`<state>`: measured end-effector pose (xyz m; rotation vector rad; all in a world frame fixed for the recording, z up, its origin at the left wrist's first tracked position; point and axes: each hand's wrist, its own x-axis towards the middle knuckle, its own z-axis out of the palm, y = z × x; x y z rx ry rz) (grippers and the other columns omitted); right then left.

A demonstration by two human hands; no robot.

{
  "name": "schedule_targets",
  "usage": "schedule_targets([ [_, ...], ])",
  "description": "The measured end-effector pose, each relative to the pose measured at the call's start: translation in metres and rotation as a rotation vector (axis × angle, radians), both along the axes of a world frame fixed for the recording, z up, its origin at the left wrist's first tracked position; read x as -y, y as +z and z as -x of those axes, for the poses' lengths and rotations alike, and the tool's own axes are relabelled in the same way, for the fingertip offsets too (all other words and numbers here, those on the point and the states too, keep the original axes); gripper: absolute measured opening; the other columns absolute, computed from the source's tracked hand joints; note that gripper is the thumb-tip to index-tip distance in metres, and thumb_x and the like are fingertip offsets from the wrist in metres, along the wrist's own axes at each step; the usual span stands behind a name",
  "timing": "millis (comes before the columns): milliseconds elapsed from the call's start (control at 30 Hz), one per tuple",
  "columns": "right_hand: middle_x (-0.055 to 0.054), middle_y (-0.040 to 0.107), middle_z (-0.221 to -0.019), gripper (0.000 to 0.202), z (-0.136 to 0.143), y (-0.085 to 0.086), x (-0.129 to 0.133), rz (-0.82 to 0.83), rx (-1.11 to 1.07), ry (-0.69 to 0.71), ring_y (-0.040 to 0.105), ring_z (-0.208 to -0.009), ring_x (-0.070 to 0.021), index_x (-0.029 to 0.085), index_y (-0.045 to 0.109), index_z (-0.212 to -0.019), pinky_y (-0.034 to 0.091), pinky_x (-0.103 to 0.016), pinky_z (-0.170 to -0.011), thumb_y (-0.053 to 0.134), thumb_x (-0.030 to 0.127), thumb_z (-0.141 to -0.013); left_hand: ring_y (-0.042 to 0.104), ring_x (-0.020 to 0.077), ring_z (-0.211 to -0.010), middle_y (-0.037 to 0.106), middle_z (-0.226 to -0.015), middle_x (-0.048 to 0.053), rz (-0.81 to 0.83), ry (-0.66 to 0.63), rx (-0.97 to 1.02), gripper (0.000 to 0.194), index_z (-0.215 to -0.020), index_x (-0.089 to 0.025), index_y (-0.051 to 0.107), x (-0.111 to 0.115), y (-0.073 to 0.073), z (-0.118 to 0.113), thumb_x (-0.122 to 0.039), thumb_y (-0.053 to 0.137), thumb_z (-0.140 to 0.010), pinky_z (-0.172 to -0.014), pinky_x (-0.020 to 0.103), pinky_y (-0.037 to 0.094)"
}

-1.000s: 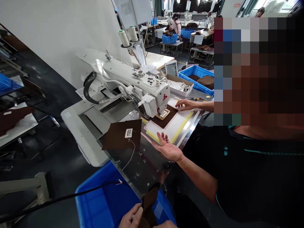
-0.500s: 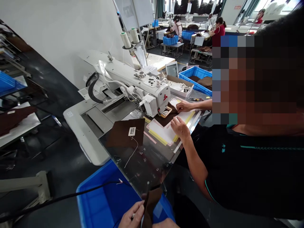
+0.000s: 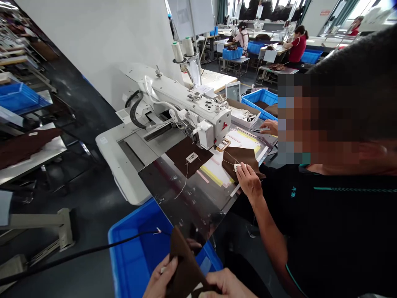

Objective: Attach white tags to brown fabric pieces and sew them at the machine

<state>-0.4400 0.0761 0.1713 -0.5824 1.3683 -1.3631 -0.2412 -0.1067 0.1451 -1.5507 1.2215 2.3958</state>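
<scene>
A pale wall (image 3: 93,45) and a dark floor (image 3: 89,174) frame a sewing room, with a machine's tabletop (image 3: 182,207) slanting across the middle.

Nearest, a brown piece (image 3: 181,263) is held by both hands at the bottom of the view, over the blue bin (image 3: 124,244). The left hand (image 3: 159,278) pinches its left edge between thumb and fingers; the right hand (image 3: 232,283) is closed on its lower right side. The piece looks supple, so an even, light grip on both edges should hold it without creasing, and fingertips are best placed beside the white patch (image 3: 195,290), not on it. It would be wise to work clear of the black cable (image 3: 120,243) that runs over the bin and of the tabletop's corner, where cloth could catch.

Farther off, a labelled brown piece (image 3: 198,159) lies on the tabletop with a loose thread; trailing threads like that are worth watching. Beside it, a co-worker's hand (image 3: 252,185) rests on another brown panel (image 3: 228,159), near the head of the sewing machine (image 3: 203,109).

The frame's lower edge cuts off both wrists and the held piece's lower end. What the white patch is, and what the small pale spot at the left fingers is, I cannot tell. The co-worker's face is masked by blocks, and the panel's label is mostly under fingers.
</scene>
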Motion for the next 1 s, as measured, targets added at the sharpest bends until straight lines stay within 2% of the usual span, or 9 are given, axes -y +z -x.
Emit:
schedule_targets([
  [67,-0.005,0.058,-0.126,0.017,-0.039,0.004,-0.008,-0.007,0.033,0.054,0.062,-0.104,-0.0257,0.022,0.071,-0.121,0.06,-0.026,-0.078,0.077,0.033,-0.111,0.071,0.0217,-0.084,0.074,-0.105,0.004,0.007,0.158,0.099,0.076,-0.137,-0.025,0.059,0.004,0.014,-0.002,-0.052,0.089,-0.072,-0.066,0.026,0.054],
  [133,-0.006,0.061,-0.116,0.019,-0.063,0.004,-0.012,-0.01,0.056,0.084,0.064,-0.095,-0.0235,0.019,0.071,-0.116,0.058,-0.025,-0.073,0.075,0.037,-0.111,0.072,0.024,-0.096,0.072,-0.121,0.005,0.007,0.222,0.148,0.082,-0.147,-0.029,0.051,0.008,0.021,-0.007,-0.047,0.088,-0.076,-0.071,0.027,0.057],
  [267,0.0,0.061,-0.083,0.023,-0.084,-0.01,-0.01,0.022,0.136,0.072,0.059,-0.072,-0.0192,0.018,0.071,-0.091,0.042,-0.02,-0.059,0.078,0.039,-0.098,0.075,0.0262,-0.097,0.073,-0.12,0.01,0.019,0.279,0.157,0.075,-0.152,-0.024,0.048,0.016,0.024,-0.019,-0.037,0.081,-0.086,-0.073,0.029,0.06],
  [333,0.001,0.057,-0.078,0.026,-0.091,-0.015,-0.009,0.037,0.157,0.029,0.055,-0.07,-0.0187,0.017,0.069,-0.087,0.037,-0.021,-0.059,0.074,0.041,-0.096,0.075,0.0262,-0.094,0.075,-0.114,0.01,0.031,0.312,0.133,0.074,-0.151,-0.023,0.049,0.018,0.03,-0.022,-0.032,0.082,-0.085,-0.072,0.029,0.06],
  [467,-0.002,0.058,-0.085,0.033,-0.099,-0.013,-0.013,0.047,0.082,-0.076,0.053,-0.078,-0.0198,0.014,0.07,-0.089,0.039,-0.022,-0.068,0.068,0.044,-0.103,0.075,0.0258,-0.086,0.077,-0.103,0.009,0.044,0.231,0.037,0.074,-0.141,-0.02,0.058,0.019,0.054,-0.02,-0.037,0.09,-0.077,-0.066,0.028,0.059],
  [567,-0.003,0.059,-0.087,0.038,-0.098,-0.006,-0.015,0.064,0.071,-0.081,0.052,-0.08,-0.0196,0.013,0.071,-0.095,0.039,-0.022,-0.069,0.068,0.048,-0.109,0.075,0.0242,-0.084,0.077,-0.098,0.009,0.041,0.217,-0.058,0.063,-0.125,-0.017,0.066,0.02,0.064,-0.016,-0.041,0.092,-0.074,-0.067,0.027,0.058],
  [800,-0.004,0.057,-0.088,0.04,-0.098,0.004,-0.015,0.088,0.281,-0.089,0.048,-0.076,-0.0177,0.011,0.071,-0.1,0.037,-0.022,-0.067,0.073,0.049,-0.11,0.069,0.0141,-0.073,0.073,-0.085,-0.002,0.063,0.302,-0.101,0.04,-0.097,-0.02,0.064,0.019,0.059,-0.017,-0.044,0.089,-0.076,-0.06,0.021,0.052],
  [900,-0.006,0.058,-0.088,0.038,-0.101,0.005,-0.014,0.115,0.497,-0.12,0.05,-0.074,-0.0173,0.009,0.071,-0.101,0.038,-0.022,-0.068,0.081,0.045,-0.106,0.061,0.0106,-0.059,0.067,-0.073,-0.002,0.033,0.246,-0.144,0.04,-0.086,-0.018,0.063,0.016,0.06,-0.019,-0.051,0.084,-0.081,-0.055,0.02,0.048],
  [1000,-0.007,0.06,-0.089,0.035,-0.104,0.003,-0.011,0.164,0.694,-0.152,0.052,-0.075,-0.0167,0.009,0.07,-0.099,0.041,-0.021,-0.069,0.085,0.04,-0.104,0.061,0.0141,-0.059,0.071,-0.075,0.005,-0.037,0.127,-0.176,0.043,-0.087,-0.015,0.071,0.008,0.06,-0.028,-0.056,0.082,-0.082,-0.055,0.024,0.047],
])
